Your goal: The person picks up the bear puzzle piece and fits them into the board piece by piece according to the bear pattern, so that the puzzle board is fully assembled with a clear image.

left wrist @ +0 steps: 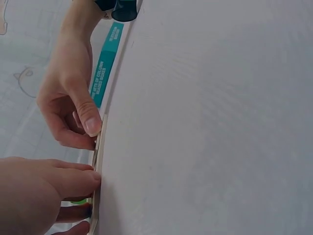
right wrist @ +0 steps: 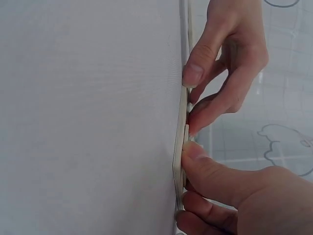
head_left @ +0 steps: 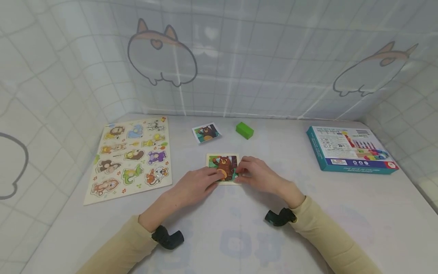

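A small square bear jigsaw puzzle [head_left: 225,163] in a pale wooden tray lies flat on the table between both hands. The left hand [head_left: 196,183] rests on its lower left part, fingers laid over the picture. In the right wrist view, the left thumb [right wrist: 193,75] touches the tray's near edge. At the lower right corner the right hand [head_left: 258,176] pinches a thin puzzle piece [right wrist: 185,134], which stands slightly above the tray rim [right wrist: 179,147]. Behind the puzzle lies a card [head_left: 207,133] with the same bear picture.
A green block [head_left: 244,130] sits behind the puzzle, right of the card. On the left lies a large wooden animal puzzle board [head_left: 131,156]. A teal and white box [head_left: 352,149] lies at the right. A tiled-pattern wall [head_left: 260,76] closes off the back.
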Demonstrator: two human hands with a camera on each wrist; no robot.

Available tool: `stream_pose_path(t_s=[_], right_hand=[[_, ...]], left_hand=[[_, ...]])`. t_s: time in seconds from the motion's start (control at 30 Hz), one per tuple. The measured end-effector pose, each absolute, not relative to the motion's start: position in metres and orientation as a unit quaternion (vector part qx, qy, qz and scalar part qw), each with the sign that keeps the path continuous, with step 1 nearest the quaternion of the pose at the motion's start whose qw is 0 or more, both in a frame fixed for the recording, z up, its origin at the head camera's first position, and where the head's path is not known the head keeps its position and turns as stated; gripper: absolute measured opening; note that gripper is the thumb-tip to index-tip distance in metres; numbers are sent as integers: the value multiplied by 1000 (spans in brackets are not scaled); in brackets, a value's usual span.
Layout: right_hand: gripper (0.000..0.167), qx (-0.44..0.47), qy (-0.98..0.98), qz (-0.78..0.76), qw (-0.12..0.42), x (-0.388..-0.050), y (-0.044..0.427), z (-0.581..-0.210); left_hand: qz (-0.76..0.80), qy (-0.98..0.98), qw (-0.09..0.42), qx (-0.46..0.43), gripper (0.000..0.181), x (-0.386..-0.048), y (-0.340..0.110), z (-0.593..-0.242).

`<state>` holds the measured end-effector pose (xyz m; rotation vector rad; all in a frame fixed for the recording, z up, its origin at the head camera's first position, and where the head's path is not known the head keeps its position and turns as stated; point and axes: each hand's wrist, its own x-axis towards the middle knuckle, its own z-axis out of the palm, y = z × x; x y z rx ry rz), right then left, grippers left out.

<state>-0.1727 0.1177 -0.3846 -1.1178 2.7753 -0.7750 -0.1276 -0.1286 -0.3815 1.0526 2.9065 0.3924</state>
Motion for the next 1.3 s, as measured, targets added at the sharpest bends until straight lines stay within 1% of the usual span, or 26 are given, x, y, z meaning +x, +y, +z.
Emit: stream_pose_path(t_s=[0.33,0.4,0.5,0.63,0.73,1.0,1.3], right_hand=[[12,-367,896,-249,27,-172,119,-385],[12,-366,897,-248,26,-172,119,-385],[12,-364,898,-247,25,-172,119,-387],[13,-363,898,-248,22,-172,119,-388],[13,-361,898,-251,22,-172,119,-388],[12,-356,898,-257,18,-171,118,-391],[9,-370,889,-270,8,-173,120,-390]], left_hand=[[126,923,-1,364,31,-129,-128,-386],[140,918,4,370,31,-129,-127,-387],[161,915,26,369,32,-130,-125,-389],[181,914,56,359,38,-129,-124,-390],[185,913,68,358,41,-129,-123,-391],[165,906,57,387,42,-128,-124,-391],[164,907,65,382,42,-128,-125,-389]])
